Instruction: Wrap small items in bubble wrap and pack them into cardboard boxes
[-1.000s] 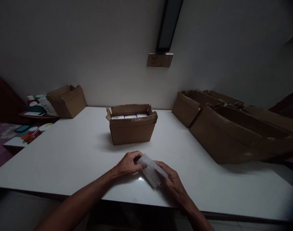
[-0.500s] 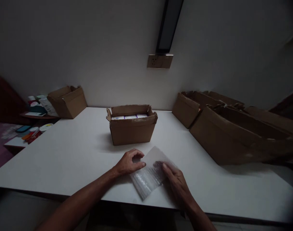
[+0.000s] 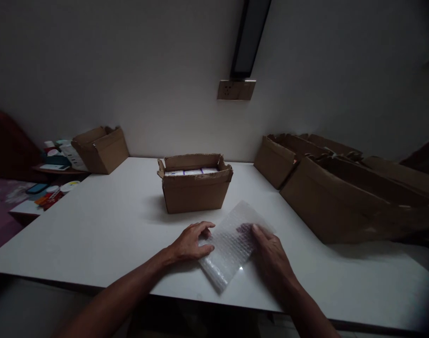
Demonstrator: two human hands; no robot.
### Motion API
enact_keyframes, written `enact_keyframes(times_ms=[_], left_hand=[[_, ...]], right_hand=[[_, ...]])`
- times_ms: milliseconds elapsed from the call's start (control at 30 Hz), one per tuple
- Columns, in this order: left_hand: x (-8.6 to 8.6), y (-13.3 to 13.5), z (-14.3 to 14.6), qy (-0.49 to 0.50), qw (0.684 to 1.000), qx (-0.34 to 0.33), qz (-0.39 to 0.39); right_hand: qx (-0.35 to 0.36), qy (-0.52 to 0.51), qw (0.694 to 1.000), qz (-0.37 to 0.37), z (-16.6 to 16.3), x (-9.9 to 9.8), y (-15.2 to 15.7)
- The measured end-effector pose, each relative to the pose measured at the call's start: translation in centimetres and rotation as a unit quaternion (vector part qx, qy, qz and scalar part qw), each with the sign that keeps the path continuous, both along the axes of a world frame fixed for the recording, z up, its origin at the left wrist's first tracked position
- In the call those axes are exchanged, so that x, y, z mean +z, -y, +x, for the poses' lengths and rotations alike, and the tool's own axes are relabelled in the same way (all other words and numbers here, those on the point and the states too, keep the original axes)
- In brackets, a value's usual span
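A clear bubble wrap sheet or bag (image 3: 232,249) is tilted over the front part of the white table, its far corner near the middle cardboard box (image 3: 196,192). My right hand (image 3: 269,251) grips its right side, thumb on top and fingers showing dimly through the plastic. At the left edge is my left hand (image 3: 193,241), thumb and fingers apart; its thumb lies over the margin of the wrap. Whether the wrap is a single sheet or a pouch, I cannot tell. Inside the middle box, white packets (image 3: 191,172) with purple edges sit in a row.
Several open cardboard boxes (image 3: 334,197) stand along the right of the white table (image 3: 95,220). Another cardboard box (image 3: 107,150) is at the back left, beside small shelves with bottles and tubs (image 3: 54,150). A wall socket (image 3: 236,90) is above the table's back edge.
My right hand has moved right and slightly up with the bubble wrap, which now looks flatter and more spread. My left hand stays near its left edge, fingers still apart.
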State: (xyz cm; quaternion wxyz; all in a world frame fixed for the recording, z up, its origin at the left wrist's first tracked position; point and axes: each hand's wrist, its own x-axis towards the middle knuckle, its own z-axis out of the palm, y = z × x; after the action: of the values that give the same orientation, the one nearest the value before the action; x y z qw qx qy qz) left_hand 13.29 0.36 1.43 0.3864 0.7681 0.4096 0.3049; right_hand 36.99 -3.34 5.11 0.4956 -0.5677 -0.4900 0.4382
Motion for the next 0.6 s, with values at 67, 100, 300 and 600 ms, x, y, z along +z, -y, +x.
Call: enact_keyframes(times_ms=[67, 100, 300, 600], left_hand=[[0.2, 0.1, 0.0, -0.015, 1.0, -0.003, -0.002], [0.3, 0.1, 0.0, -0.023, 1.0, -0.007, -0.001], [0.7, 0.4, 0.0, -0.046, 0.997, -0.046, 0.034], [1.1, 0.4, -0.1, -0.033, 0.996, -0.065, 0.056]], right_hand=[[-0.008, 0.019, 1.0, 0.001, 0.4, 0.5, -0.6], [-0.011, 0.028, 1.0, 0.003, 0.6, 0.7, -0.9], [-0.055, 0.061, 0.996, 0.043, 1.9, 0.9, -3.5], [-0.048, 0.115, 0.988, 0.095, 3.5, -0.3, -7.6]])
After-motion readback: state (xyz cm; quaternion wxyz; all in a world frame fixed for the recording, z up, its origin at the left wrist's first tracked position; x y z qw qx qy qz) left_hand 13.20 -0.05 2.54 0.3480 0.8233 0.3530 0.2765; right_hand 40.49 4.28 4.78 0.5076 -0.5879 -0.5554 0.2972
